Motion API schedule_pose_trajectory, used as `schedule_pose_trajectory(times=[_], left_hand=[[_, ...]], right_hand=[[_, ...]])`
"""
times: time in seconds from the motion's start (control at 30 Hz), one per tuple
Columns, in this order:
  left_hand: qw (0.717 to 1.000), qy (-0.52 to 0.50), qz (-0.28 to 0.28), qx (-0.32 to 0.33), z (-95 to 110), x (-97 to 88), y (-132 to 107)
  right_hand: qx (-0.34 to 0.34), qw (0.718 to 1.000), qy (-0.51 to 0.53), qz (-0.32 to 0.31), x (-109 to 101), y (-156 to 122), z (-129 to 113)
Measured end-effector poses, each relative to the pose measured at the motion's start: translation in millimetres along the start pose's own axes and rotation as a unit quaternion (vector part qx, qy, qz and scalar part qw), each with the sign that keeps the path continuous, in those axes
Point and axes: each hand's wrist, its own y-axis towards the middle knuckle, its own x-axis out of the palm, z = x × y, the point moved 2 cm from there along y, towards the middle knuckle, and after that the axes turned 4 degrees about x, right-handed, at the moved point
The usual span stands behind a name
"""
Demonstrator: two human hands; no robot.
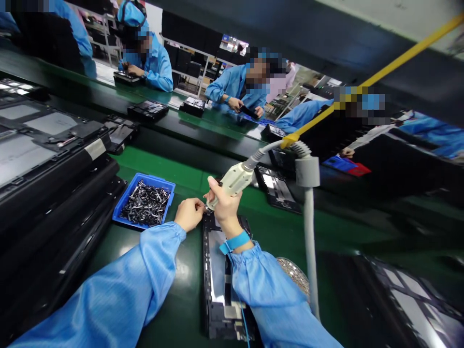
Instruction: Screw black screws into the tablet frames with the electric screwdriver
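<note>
Right hand point(225, 205) is wrapped round the driver point(237, 180), centre of the frame, thumb raised along its body; tip angled down-left at the upper end of the device point(216, 270), contact hidden by fingers. Left hand point(189, 214), just left of the tip, has its fingers curled inward; cannot tell whether they pinch anything. Device lies on the green bench point(184, 275), lower centre, long side running up the frame, partly covered by the right sleeve point(271, 280). Handling, judged by look: device probably light, thin and fairly stiff, but fragile at the pale sheet point(216, 241) and the exposed board point(226, 319) at its lower end; smooth faces likely slippery. Best hold: the long black edges, off sheet and board, no flexing. Driver looks rigid, moderately heavy; the yellow strap point(395, 63), upper right, seems to bear some weight. Grip mid-body; the thick cable point(309, 232) may tug. Black parts point(147, 203) in the blue tray point(155, 179), left of centre, look light and loose; fingertip pinch should suit.
</note>
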Motion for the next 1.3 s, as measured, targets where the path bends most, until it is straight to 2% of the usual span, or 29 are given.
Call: schedule_pose_trajectory(times=[0.13, 0.27, 0.37, 0.43, 0.47, 0.5, 0.53, 0.6, 0.67, 0.7, 0.73, 0.8, 0.87, 0.93, 0.97, 1.03, 1.1, 1.17, 1.2, 1.3], left_hand=[[1.000, 0.012, 0.009, 0.007, -3, 2.2, 0], [0.999, 0.039, 0.020, 0.025, -4, -4.9, 5], [0.994, 0.084, 0.047, 0.060, 10, -17.4, 3], [0.985, 0.118, 0.074, 0.104, 25, -14.9, -16], [0.976, 0.142, 0.075, 0.148, 30, -6.3, -33], [0.964, 0.167, 0.071, 0.197, 33, 7.4, -55], [0.935, 0.213, 0.041, 0.280, 32, 26.6, -80], [0.857, 0.301, -0.002, 0.419, 18, 69.3, -132], [0.780, 0.378, -0.015, 0.500, -2, 102.0, -164], [0.762, 0.413, -0.023, 0.498, -10, 110.0, -166], [0.753, 0.442, -0.028, 0.486, -13, 111.5, -158], [0.765, 0.485, -0.041, 0.421, -4, 98.6, -116], [0.794, 0.505, -0.073, 0.330, 22, 74.2, -55], [0.832, 0.503, -0.081, 0.220, 51, 47.8, 4], [0.836, 0.507, -0.073, 0.194, 65, 36.5, 29], [0.842, 0.513, -0.062, 0.156, 84, 19.8, 64], [0.845, 0.517, -0.056, 0.129, 96, 13.0, 86], [0.850, 0.512, -0.061, 0.105, 106, 20.7, 105], [0.855, 0.505, -0.069, 0.097, 112, 31.3, 116], [0.880, 0.457, -0.104, 0.073, 128, 86.3, 150]], right_hand=[[-0.007, 0.999, 0.032, 0.017, 2, 1, -4], [-0.051, 0.989, 0.124, 0.064, -10, 1, -38], [-0.086, 0.976, 0.193, 0.047, -38, -16, -75], [-0.096, 0.978, 0.184, 0.009, -65, -36, -92], [-0.100, 0.980, 0.172, -0.002, -80, -47, -97], [-0.103, 0.982, 0.157, -0.005, -96, -58, -99], [-0.105, 0.984, 0.143, -0.005, -112, -69, -98], [-0.104, 0.988, 0.118, 0.011, -144, -85, -94], [-0.096, 0.990, 0.103, 0.018, -173, -95, -87], [-0.092, 0.990, 0.100, 0.018, -186, -99, -84], [-0.090, 0.991, 0.100, 0.017, -196, -102, -81], [-0.087, 0.991, 0.100, 0.022, -211, -105, -75], [-0.081, 0.991, 0.093, 0.054, -219, -107, -70], [-0.072, 0.990, 0.072, 0.099, -223, -107, -66], [-0.073, 0.988, 0.059, 0.120, -224, -106, -66], [-0.080, 0.986, 0.037, 0.143, -228, -103, -70], [-0.077, 0.986, 0.034, 0.145, -233, -99, -76], [-0.059, 0.987, 0.047, 0.142, -239, -95, -83], [-0.050, 0.987, 0.049, 0.145, -241, -93, -86], [-0.028, 0.989, 0.042, 0.142, -245, -87, -91]])
